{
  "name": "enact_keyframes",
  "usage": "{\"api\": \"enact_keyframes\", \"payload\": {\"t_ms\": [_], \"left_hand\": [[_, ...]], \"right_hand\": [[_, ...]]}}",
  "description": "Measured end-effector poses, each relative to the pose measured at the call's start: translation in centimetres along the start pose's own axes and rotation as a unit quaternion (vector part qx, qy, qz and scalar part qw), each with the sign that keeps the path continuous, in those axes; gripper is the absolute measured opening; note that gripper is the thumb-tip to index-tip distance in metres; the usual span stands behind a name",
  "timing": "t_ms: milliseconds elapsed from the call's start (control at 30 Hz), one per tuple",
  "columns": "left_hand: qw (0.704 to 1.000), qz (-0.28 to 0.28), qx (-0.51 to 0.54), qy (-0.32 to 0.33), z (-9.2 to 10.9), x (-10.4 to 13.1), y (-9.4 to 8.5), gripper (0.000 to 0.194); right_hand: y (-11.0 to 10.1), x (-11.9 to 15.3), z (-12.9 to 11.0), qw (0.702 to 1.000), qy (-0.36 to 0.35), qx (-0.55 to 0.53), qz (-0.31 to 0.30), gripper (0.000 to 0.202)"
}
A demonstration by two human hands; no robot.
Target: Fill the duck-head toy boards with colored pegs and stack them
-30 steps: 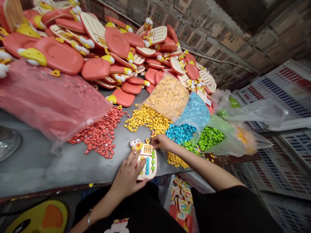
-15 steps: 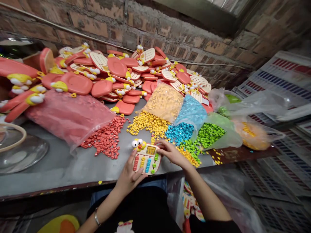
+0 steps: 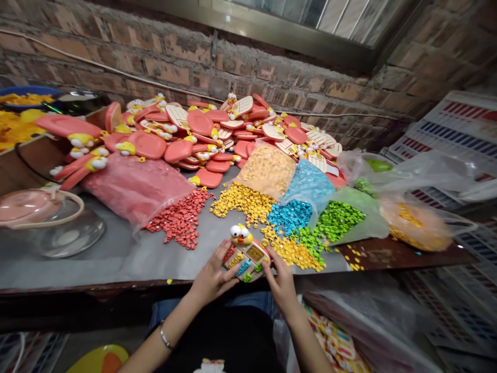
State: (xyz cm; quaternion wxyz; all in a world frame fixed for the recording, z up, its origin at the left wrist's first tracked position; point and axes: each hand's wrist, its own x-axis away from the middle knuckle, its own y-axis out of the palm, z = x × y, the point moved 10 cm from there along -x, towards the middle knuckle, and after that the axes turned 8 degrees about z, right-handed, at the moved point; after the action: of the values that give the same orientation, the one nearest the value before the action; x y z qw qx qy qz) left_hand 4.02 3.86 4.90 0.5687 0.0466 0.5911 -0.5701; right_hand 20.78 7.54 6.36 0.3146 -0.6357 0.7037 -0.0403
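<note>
Gray tabletop (image 3: 124,261) — left hand (image 3: 215,275), right hand (image 3: 282,284) hold one toy (image 3: 250,259) — four bead-rows.

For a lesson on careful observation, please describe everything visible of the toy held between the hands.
The toy has a yellow head with bulging white eyes and an orange beak, a pale front with rows of red, yellow, blue and green beads, a small framed window and a reddish edge. It looks like smooth plastic. It is tilted, held by the left hand and right hand near the table's front edge.
</note>
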Motion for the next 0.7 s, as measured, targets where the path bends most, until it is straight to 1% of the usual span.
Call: {"api": "enact_keyframes", "payload": {"t_ms": [100,200,267,333,400,467,567,633,700], "left_hand": [[1.000,-0.008,0.001,-0.016,-0.4,0.0,0.3,0.096],[1.000,-0.006,0.008,-0.019,-0.4,-0.2,0.2,0.096],[1.000,0.002,0.010,-0.011,-0.1,-0.3,0.0,0.093],[1.000,0.002,-0.005,-0.009,0.0,-0.3,-0.1,0.089],[1.000,-0.002,-0.019,-0.005,0.0,-0.3,0.0,0.087],[1.000,0.000,-0.015,-0.005,0.0,-0.3,0.1,0.086],[0.999,-0.009,-0.045,0.004,-0.1,-0.1,0.4,0.078],[0.998,0.002,-0.052,0.036,0.5,0.3,0.5,0.080],[0.996,0.008,-0.046,0.075,1.2,0.9,0.9,0.089]], "right_hand": [[1.1,0.4,0.0,1.000,0.005,-0.015,-0.018,0.046],[1.8,0.2,0.8,0.998,0.027,-0.045,-0.021,0.052],[1.9,0.2,1.6,0.997,0.043,-0.064,-0.022,0.053],[1.8,0.1,2.6,0.996,0.056,-0.071,-0.013,0.047],[1.6,0.0,3.7,0.995,0.070,-0.063,0.013,0.042],[1.4,-0.1,5.0,0.994,0.085,-0.047,0.051,0.042],[1.1,0.5,7.0,0.985,0.114,-0.050,0.121,0.044],[0.8,1.5,8.7,0.971,0.150,-0.084,0.165,0.040],[0.2,2.9,10.1,0.955,0.186,-0.129,0.193,0.036]]}}
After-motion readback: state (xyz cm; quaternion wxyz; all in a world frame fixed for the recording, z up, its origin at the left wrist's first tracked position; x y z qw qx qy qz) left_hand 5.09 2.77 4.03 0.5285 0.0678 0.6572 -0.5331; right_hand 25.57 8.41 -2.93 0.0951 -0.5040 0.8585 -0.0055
